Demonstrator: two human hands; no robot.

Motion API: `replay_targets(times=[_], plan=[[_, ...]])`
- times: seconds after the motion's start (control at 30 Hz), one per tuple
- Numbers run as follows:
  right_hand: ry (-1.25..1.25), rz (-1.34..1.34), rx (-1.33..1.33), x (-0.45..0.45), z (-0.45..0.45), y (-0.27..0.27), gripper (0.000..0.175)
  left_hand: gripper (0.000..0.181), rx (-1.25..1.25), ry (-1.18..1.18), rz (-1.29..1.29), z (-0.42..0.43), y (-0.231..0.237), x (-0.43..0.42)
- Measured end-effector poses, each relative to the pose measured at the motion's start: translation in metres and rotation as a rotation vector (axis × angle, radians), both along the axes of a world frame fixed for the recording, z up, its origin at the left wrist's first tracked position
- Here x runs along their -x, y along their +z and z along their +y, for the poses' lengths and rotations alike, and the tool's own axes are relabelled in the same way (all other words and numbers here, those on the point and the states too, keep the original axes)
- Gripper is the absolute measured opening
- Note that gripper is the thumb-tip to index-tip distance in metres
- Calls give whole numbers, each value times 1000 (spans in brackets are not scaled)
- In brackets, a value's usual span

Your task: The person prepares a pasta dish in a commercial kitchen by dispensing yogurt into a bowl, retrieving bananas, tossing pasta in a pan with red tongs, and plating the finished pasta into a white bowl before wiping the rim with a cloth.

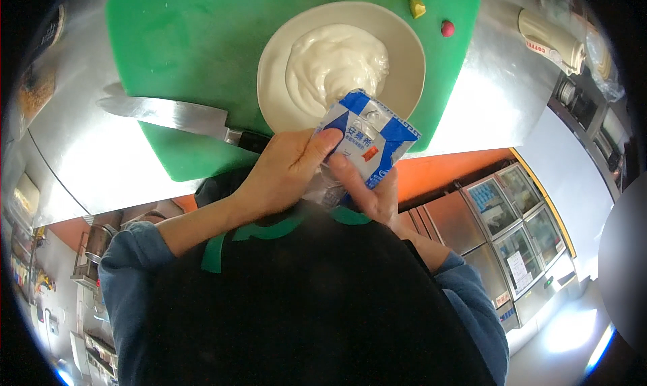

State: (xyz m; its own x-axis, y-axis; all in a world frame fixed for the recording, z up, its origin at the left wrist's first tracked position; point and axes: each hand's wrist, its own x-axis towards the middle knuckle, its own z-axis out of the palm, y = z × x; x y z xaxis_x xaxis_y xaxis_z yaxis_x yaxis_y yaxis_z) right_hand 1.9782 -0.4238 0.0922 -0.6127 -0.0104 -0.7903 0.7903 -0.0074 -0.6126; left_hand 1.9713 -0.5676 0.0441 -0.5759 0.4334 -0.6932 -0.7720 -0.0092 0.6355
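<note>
My left hand (293, 166) and my right hand (371, 194) both grip a blue-and-white drink carton (371, 135) that bears writing. Its torn end tilts over a cream-coloured bowl (404, 47). Thick white yogurt-like stuff (338, 57) lies pooled in the bowl, reaching up to the carton's mouth. Whether any is flowing at this moment, I cannot tell. Beneath the bowl is a green cutting board (197, 42). A kitchen knife (172, 114) lies left of my hands, its black handle partly hidden by my left hand.
A yellow piece (417, 8) and a small pink-red ball (448, 29) sit on the board's right side. The steel counter (91, 168) carries a beige canister (548, 37) at the far right. Below it, glass-door refrigerators (510, 224) stand along the right.
</note>
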Motion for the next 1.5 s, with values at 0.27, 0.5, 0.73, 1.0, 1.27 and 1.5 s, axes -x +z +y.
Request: replay_targets(times=[0.27, 0.5, 0.73, 1.0, 1.27, 1.5], plan=[[-71, -50, -38, 13, 6, -7, 21, 25, -144, 50, -63, -9, 12, 11], [127, -77, 87, 2, 40, -12, 23, 25, -130, 48, -165, -1, 17, 19], [237, -159, 80, 15, 48, 3, 21, 25, -236, -90, -46, -7, 9, 10], [347, -164, -86, 25, 48, 0, 19, 30, -366, -201, -140, -9, 5, 5], [527, -117, -205, 59, 59, 2, 26, 34, -482, -239, -200, 3, -9, -7], [1141, -87, -254, 73, 58, 10, 54, 33, -434, -372, -101, 9, 4, -5]])
